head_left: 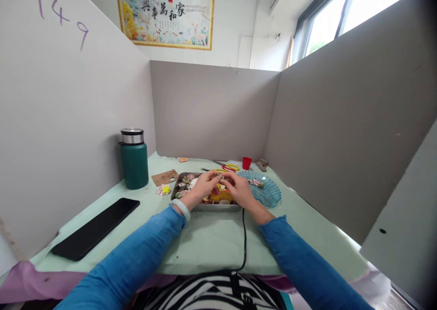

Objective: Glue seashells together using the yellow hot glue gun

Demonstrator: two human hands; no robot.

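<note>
Above a metal tray (211, 208), my left hand (206, 185) and my right hand (238, 187) meet with fingertips pinched together. A small, pale piece (221, 177) shows between them; it is too small to name. In the tray lie several small patterned pieces (186, 182) and a yellow-orange object (221, 195), partly covered by my hands. A light bangle (182, 210) circles my left wrist. Right of my right hand, a blue clear plate (271, 189) holds several small patterned pieces (256, 182).
A green flask (134, 164) and a black phone (97, 228) are on the left. Beside the tray are a brown card (164, 178) and a flower-patterned disc (164, 190). Behind are scissors (227, 167) and a red cup (246, 163). A black cord (245, 241) hangs in front; grey partitions (211, 109) enclose the table.
</note>
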